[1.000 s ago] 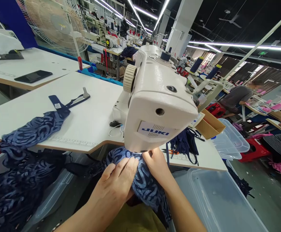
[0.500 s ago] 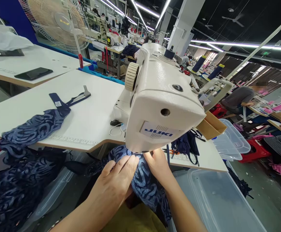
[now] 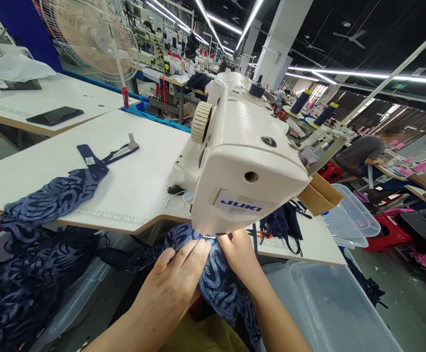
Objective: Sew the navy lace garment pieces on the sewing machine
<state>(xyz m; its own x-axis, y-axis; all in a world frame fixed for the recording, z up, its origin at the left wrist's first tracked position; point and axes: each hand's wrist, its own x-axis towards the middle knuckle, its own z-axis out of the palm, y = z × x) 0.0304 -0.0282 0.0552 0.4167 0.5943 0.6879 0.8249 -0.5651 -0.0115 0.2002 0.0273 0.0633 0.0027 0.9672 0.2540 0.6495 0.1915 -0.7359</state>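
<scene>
A navy lace bra [image 3: 218, 278] with a lighter blue pattern lies under the head of a white JUKI sewing machine [image 3: 249, 171]. My left hand [image 3: 180, 274] presses on the fabric, its fingers bent together close to the needle area. On the other side, my right hand [image 3: 240, 252] pinches the cloth's edge, its fingertips partly hidden behind the machine head. The needle and presser foot are mostly out of sight, with light glowing beneath the head. Part of the bra hangs down between my forearms.
Another bra [image 3: 57, 193] trails off the white table [image 3: 139, 171] into a heap of lace pieces [image 3: 26, 283] at left. Navy straps [image 3: 282, 225], a cardboard box [image 3: 319, 193] and a clear plastic bin [image 3: 337, 298] are at right. A phone [image 3: 55, 116] lies behind; a co-worker [image 3: 361, 151] sits farther off.
The whole view has shifted slightly with my head. Both hands stay beside the machine head on the bra, with hardly any movement of the cloth visible.
</scene>
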